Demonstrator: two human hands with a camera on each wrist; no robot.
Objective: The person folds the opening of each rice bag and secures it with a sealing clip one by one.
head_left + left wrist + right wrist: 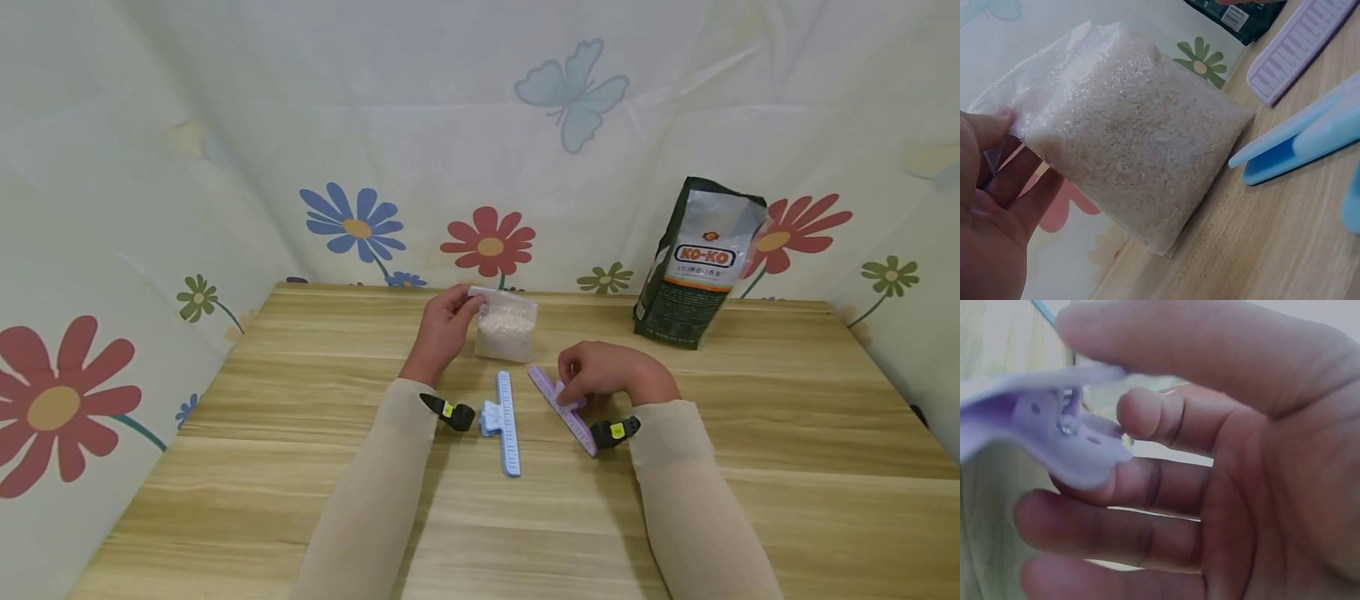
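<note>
A clear plastic bag of white rice (506, 332) stands upright on the table. My left hand (441, 330) pinches its upper left corner between thumb and fingers; the left wrist view shows the grains (1147, 137) through the film. To the right, my right hand (613, 371) holds a purple sealing clip (579, 427) by its handle. In the right wrist view, the thumb lies over the handle (1088, 459) and the fingers curl beneath it. Between the two wrists, a light blue sealing clip (507, 425) lies on the table, in front of the rice bag.
A dark green and silver KO-KO bag (701, 267) stands at the back right of the wooden table (300, 400). Behind the table's far edge hangs a pale curtain (420, 142) printed with flowers and a butterfly.
</note>
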